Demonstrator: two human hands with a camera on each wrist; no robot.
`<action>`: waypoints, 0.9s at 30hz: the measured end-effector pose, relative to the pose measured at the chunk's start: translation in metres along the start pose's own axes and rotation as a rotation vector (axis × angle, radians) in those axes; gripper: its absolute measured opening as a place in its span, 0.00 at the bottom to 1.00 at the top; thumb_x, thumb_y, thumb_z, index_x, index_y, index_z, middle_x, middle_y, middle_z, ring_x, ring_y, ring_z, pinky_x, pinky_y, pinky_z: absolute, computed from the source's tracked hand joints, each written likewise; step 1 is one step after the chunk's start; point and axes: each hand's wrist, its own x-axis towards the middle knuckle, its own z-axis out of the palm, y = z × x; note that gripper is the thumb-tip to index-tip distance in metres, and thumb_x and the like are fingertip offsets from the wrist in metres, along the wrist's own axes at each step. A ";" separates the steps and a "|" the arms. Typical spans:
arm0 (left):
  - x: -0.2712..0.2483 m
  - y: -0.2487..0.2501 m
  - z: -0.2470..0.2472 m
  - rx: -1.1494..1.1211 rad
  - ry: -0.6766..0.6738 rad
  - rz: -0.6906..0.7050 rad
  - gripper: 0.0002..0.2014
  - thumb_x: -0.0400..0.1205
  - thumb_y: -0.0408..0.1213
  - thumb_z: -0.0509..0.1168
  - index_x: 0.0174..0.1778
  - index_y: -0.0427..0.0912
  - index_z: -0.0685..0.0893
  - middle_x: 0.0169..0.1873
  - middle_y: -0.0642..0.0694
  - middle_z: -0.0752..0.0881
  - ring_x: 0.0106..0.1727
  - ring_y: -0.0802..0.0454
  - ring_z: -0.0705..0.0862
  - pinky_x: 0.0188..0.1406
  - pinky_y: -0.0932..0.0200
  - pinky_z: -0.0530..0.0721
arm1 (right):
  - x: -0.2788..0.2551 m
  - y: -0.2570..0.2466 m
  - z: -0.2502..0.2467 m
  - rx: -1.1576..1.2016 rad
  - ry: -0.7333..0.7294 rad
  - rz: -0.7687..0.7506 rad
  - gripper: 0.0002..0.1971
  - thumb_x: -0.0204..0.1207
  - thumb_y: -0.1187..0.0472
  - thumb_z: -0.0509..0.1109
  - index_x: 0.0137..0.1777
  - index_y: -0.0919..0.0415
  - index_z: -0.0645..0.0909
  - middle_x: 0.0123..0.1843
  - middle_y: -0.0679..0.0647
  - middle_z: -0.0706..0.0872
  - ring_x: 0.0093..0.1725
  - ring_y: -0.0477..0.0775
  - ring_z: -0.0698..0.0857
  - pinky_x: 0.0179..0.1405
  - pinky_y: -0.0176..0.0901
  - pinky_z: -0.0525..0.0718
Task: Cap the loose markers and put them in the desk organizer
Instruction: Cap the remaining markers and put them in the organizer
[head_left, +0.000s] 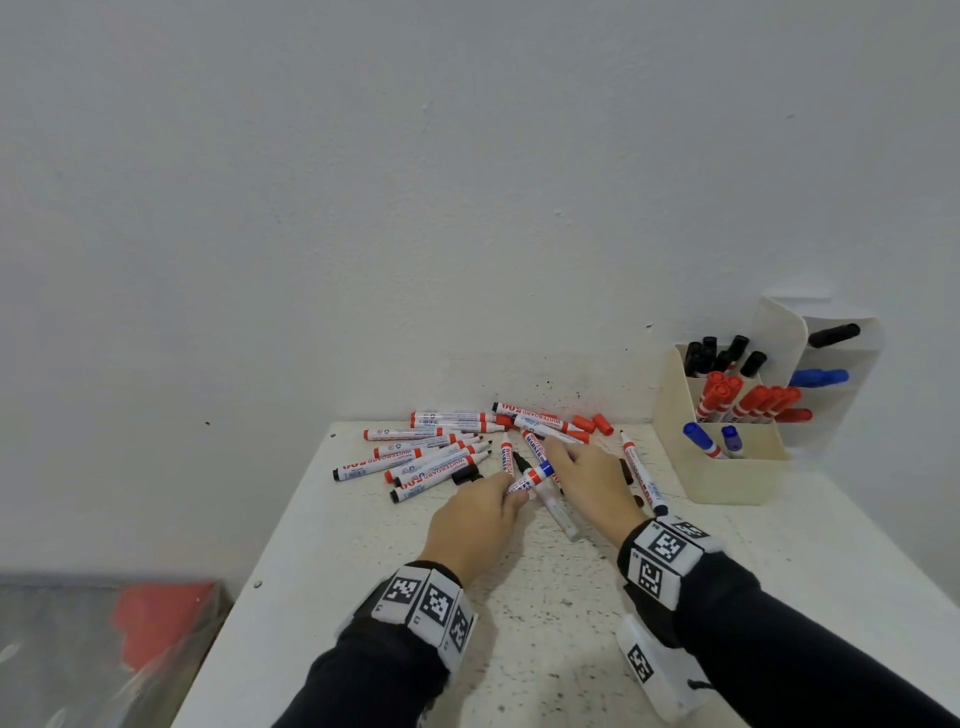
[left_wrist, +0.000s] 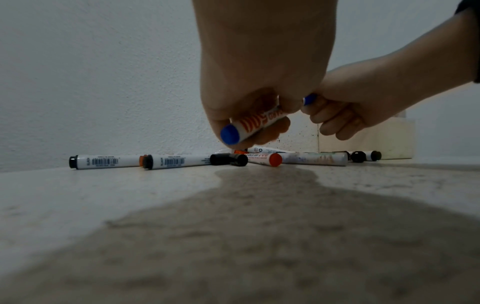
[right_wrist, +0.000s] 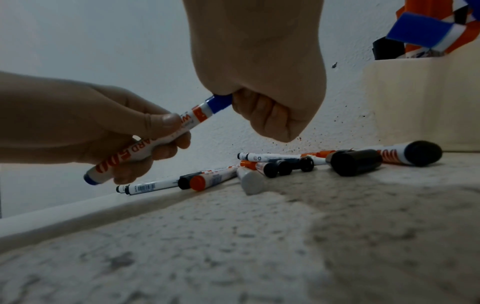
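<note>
The blue marker (right_wrist: 153, 135) is held above the tabletop (head_left: 519, 623): the left hand (head_left: 475, 519) has its grip grasping the barrel, the right hand (head_left: 592, 483) its grip grasping the blue cap end. That cap grip is seen only in the right wrist view. Bare tabletop lies nearer the wrists. Loose markers (head_left: 426, 457) lie just behind the hands; the desk organizer (head_left: 727, 478) stands to the right, at the wall.

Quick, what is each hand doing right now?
Left hand: holding the blue marker by its barrel.
Right hand: closed round the marker's blue cap.
</note>
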 end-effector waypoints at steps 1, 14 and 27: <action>0.000 0.000 0.000 0.011 -0.008 0.006 0.15 0.87 0.49 0.51 0.54 0.45 0.78 0.44 0.47 0.83 0.44 0.51 0.80 0.40 0.56 0.80 | 0.000 -0.001 0.000 0.029 -0.018 0.000 0.23 0.83 0.51 0.55 0.26 0.58 0.68 0.22 0.50 0.67 0.20 0.43 0.63 0.18 0.30 0.61; -0.004 0.003 -0.002 -0.390 -0.066 0.026 0.14 0.87 0.47 0.53 0.40 0.47 0.78 0.32 0.50 0.79 0.33 0.56 0.75 0.35 0.61 0.71 | -0.006 -0.007 -0.004 0.190 -0.148 -0.085 0.20 0.85 0.50 0.53 0.33 0.58 0.70 0.26 0.48 0.69 0.22 0.39 0.67 0.22 0.27 0.67; 0.004 0.033 0.015 -0.243 0.067 -0.172 0.14 0.85 0.40 0.55 0.66 0.41 0.75 0.53 0.46 0.82 0.49 0.52 0.82 0.50 0.58 0.82 | 0.007 -0.038 -0.108 0.357 0.379 -0.287 0.03 0.84 0.59 0.57 0.53 0.55 0.72 0.44 0.52 0.82 0.37 0.46 0.82 0.38 0.32 0.83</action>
